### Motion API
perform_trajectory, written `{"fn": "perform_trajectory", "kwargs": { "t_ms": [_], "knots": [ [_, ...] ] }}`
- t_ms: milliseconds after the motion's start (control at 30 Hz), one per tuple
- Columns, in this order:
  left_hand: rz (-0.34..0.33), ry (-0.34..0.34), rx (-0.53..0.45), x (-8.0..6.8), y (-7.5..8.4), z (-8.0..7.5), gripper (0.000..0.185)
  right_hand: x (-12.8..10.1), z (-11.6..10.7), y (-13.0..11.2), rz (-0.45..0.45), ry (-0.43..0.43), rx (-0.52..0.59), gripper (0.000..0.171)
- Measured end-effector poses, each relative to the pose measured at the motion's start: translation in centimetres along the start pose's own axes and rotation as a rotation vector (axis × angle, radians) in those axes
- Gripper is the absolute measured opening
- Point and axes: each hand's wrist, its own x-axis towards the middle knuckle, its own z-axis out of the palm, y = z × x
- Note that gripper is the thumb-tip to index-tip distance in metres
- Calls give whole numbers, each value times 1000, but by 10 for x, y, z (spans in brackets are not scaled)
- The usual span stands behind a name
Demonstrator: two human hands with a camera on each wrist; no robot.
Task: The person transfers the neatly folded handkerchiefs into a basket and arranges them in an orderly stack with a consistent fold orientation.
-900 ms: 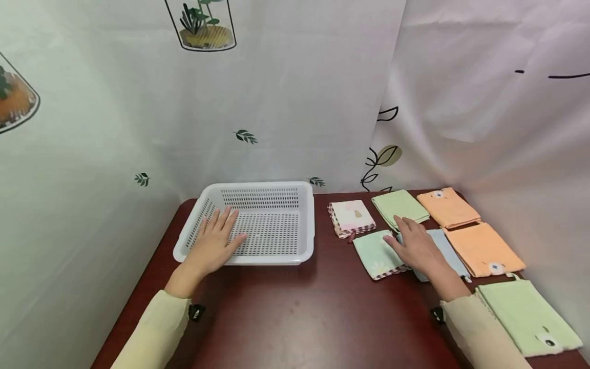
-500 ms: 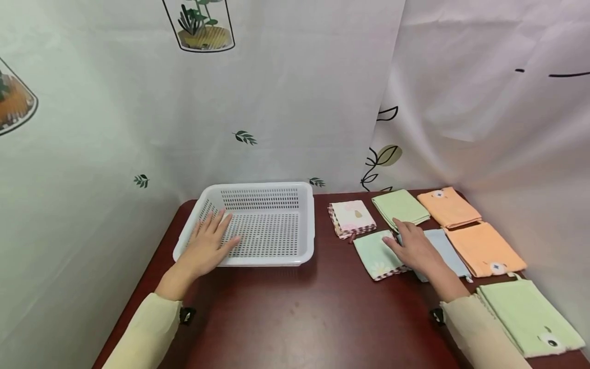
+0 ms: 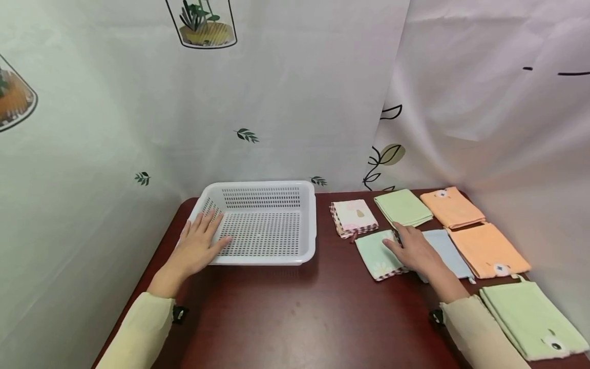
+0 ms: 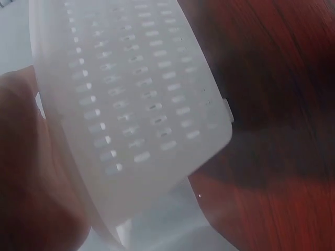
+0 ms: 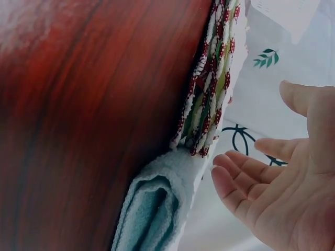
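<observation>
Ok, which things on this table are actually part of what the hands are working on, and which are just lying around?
In hand:
- left hand resting on the white basket
- right hand over the mint cloth and pale blue cloth

Lying about:
- pink checked cloth
- green cloth
- two orange cloths
- green cloth near the edge

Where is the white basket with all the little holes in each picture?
Head view: the white perforated plastic basket sits left of centre, at the table's back.
Left wrist view: its holed wall fills the upper left.
Right wrist view: not in it.
Shared landmark: the dark red wooden table.
</observation>
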Motion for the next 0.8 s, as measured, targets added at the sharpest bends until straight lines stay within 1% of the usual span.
{"fn": "perform_trajectory", "kwargs": {
  "t_ms": [300,600,800],
  "knots": [
    [-19,20,-39,-6,-14,0,81,4,3,-2,7,-32,0,77],
    [-47,-19,-45,-5,-26,2,84,6,6,-2,26,-46,-7,71],
    [-40,-20,-36,-6,-28,2,84,7,10,0,39,-38,-39,68]
  ]
}}
